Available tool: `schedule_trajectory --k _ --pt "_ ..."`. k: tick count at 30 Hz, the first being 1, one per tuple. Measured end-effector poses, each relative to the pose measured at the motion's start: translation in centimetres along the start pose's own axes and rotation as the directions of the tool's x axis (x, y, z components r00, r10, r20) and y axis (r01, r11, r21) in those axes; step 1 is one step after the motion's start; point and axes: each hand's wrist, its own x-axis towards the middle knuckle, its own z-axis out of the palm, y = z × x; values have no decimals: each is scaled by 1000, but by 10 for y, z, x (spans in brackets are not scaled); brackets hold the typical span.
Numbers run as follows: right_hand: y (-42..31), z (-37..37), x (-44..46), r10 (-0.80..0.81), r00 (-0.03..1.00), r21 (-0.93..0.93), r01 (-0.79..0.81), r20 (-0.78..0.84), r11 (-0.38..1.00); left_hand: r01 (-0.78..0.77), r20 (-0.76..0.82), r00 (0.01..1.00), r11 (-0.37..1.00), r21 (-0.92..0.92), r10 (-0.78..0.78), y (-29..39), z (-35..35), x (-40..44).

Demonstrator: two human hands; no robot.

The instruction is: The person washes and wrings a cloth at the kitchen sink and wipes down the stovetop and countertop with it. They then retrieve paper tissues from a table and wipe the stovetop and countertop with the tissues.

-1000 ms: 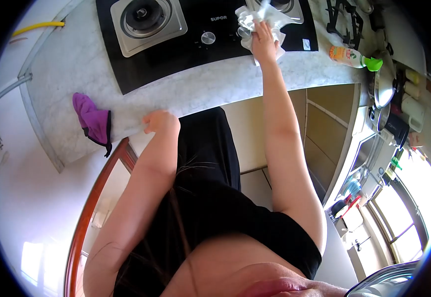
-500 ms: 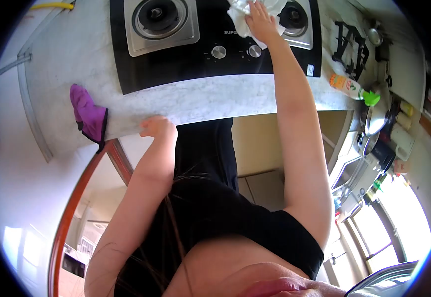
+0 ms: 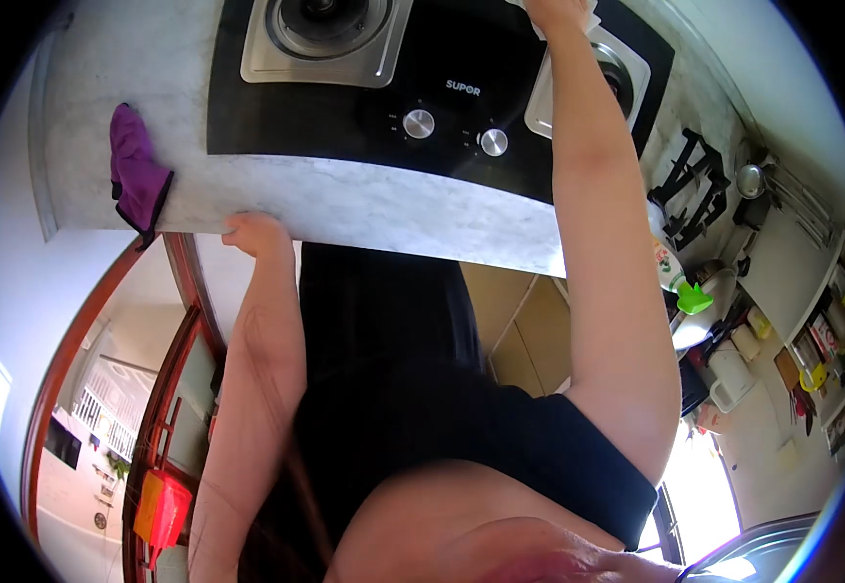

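At the top edge of the view, my right hand (image 3: 558,14) presses on a crumpled white wipe (image 3: 593,17), beside the right burner (image 3: 617,83). Its fingertips and most of the wipe are cut off by the frame. My left hand (image 3: 257,234) rests on the front edge of the marble-look counter (image 3: 364,199), fingers curled in with nothing visible in them. Between the arms lies a black gas stove (image 3: 345,121) with two silver knobs (image 3: 419,123) and a left burner (image 3: 321,44). A purple glove (image 3: 138,175) lies on the counter left of my left hand.
Right of the stove sit black pan supports (image 3: 699,189) and a spray bottle with a green head (image 3: 692,297), partly behind my right forearm. Further right are a metal ladle (image 3: 751,181) and a white jug (image 3: 730,379). A red-brown door frame (image 3: 83,335) stands at lower left.
My right hand and the wipe have moved farther back and right, partly out of view. The view has turned, and the right burner plate shows more. My left hand stays on the counter edge.
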Motion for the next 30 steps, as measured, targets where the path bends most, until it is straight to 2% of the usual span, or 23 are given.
schedule_trajectory --k 1,4,6,8,10,11,13,14,16,18,20,22,24,26,28,29,30 --pt "5 11 -15 -50 999 9 50 -20 999 3 -11 1000 1000 27 -3 6 0 -5" --pt "-4 -3 -70 -221 972 -35 224 77 974 8 -31 999 998 61 -6 11 -3 -11" --pt "1 -6 -124 -269 936 -1 276 228 961 -11 -20 1000 999 48 12 8 -2 -10" --pt "10 -13 -157 -333 926 -19 342 180 940 -44 -7 999 998 47 44 4 -1 -6" --pt "21 -13 -214 -296 938 -39 308 180 951 -66 -5 998 995 72 66 -3 4 2" --pt "26 -18 -243 -233 953 25 233 193 972 -95 0 995 990 105 95 -7 7 8" --pt "43 -29 -282 -117 956 106 91 269 990 -229 60 973 934 275 221 -35 20 46" --pt "57 -27 -293 -98 957 44 90 274 995 -334 116 942 858 392 313 -58 28 80" --pt "78 -29 -303 -19 977 69 4 213 998 -532 284 839 586 611 465 -98 41 142" --pt "91 -31 -307 104 980 72 -118 172 990 -568 400 794 324 756 457 -67 31 97" --pt "122 -5 -314 264 964 86 -266 35 960 -550 569 728 -171 818 383 -38 10 46" --pt "128 -7 -319 443 893 99 -435 -82 895 -420 676 696 -627 656 242 -13 -5 14" --pt "118 -12 -320 669 733 212 -639 -125 739 -371 680 716 -738 563 159 -9 -4 27" --pt "112 13 -328 760 617 289 -704 -203 649 -452 642 752 -592 668 150 -30 14 60" --pt "56 17 -332 825 552 204 -799 -123 565 -414 597 778 -557 720 193 -38 25 70" --pt "39 41 -341 765 634 98 -759 -117 644 -413 605 771 -566 714 200 -34 20 59" --pt "-3 30 -339 749 661 170 -735 -35 656 -411 612 763 -574 708 207 -29 15 47"
